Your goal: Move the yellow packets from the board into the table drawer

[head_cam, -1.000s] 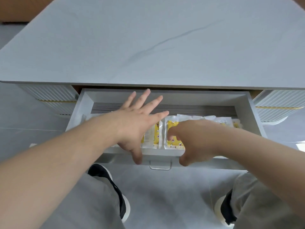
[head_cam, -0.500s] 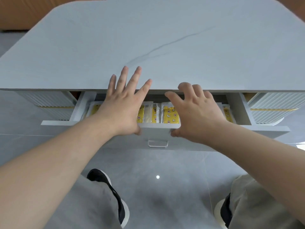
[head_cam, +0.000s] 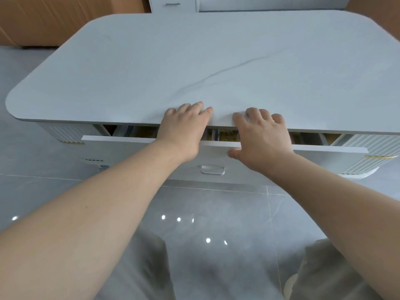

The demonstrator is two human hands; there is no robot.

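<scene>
The white drawer front with the small clear handle (head_cam: 213, 169) is the landmark here: a second ago it stood pulled well out from under the pale grey marble-look table top (head_cam: 216, 61), with the whole row of packets in plain sight; now only a narrow slot remains between its upper edge and the table's lip.

At the left end of that drawer front, the gap shows just the bare white side wall and dark cavity. Further along, the left hand (head_cam: 184, 128) lies palm-down across the front's top edge, fingers spread loosely and reaching onto the table top, clamped on nothing. Between the two hands, a sliver of the yellow printed packets (head_cam: 227, 135) shows through the slot, lying inside the drawer. To the right of them, the right hand (head_cam: 263, 137) presses on the same edge, fingers relaxed and apart on the table lip, thumb hooked down over the front's face, also holding nothing.

No board or loose packet is visible on the table, so the transfer looks finished; closing the drawer the last bit seems all that remains. Fingers resting over the slot risk a pinch.
</scene>
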